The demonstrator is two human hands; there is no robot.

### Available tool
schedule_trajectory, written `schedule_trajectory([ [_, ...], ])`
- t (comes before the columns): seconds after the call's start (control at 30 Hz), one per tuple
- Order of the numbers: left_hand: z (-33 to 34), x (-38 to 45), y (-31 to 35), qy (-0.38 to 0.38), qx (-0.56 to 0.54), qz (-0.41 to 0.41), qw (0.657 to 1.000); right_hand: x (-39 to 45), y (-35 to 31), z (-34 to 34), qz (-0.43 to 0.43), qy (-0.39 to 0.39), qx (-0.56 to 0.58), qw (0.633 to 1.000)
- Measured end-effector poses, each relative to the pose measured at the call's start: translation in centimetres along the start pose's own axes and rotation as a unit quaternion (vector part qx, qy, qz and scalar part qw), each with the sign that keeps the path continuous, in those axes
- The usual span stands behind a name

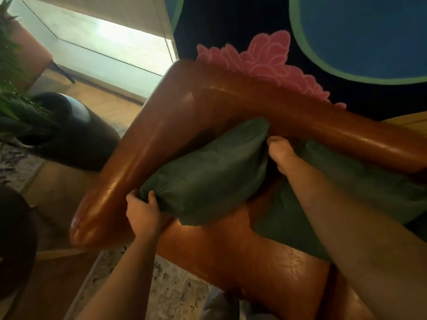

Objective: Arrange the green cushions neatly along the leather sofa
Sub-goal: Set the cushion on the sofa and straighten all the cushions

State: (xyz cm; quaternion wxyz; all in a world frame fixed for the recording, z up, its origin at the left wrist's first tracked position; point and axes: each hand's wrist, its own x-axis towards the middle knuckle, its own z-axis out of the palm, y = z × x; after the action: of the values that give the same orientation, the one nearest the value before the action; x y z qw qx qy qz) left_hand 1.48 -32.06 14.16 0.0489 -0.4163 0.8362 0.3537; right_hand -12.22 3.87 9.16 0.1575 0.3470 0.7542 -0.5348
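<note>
A dark green cushion [208, 174] sits tilted in the corner of the brown leather sofa [143, 148], leaning toward the armrest. My left hand [143, 211] grips its near lower corner. At the cushion's far upper edge, my right hand [280, 153] clutches the fabric, with the fingers partly hidden behind it. A second green cushion [342, 188] lies to the right on the seat, against the backrest, partly under my right forearm.
A dark round planter [76, 135] with green leaves stands on the floor left of the armrest. Behind the sofa is a dark wall with pink and blue painted shapes [261, 58]. A patterned rug [175, 289] lies below the seat front.
</note>
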Motion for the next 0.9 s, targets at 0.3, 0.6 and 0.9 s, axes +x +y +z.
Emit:
schedule_trajectory([
  [0.3,0.3,-1.5,4.4,-0.07,0.091,0.236,0.965,-4.3,-0.1,-2.7,-0.028,-0.012,0.001,1.0],
  [0.6,5.3,-7.9,10.8,-0.208,0.108,0.414,0.88,-11.4,3.0,-10.7,-0.099,0.081,-0.161,0.979],
  [0.9,12.8,-14.9,14.8,-0.315,0.115,0.42,0.843,-13.4,10.1,-21.8,-0.05,0.172,-0.197,0.964],
])
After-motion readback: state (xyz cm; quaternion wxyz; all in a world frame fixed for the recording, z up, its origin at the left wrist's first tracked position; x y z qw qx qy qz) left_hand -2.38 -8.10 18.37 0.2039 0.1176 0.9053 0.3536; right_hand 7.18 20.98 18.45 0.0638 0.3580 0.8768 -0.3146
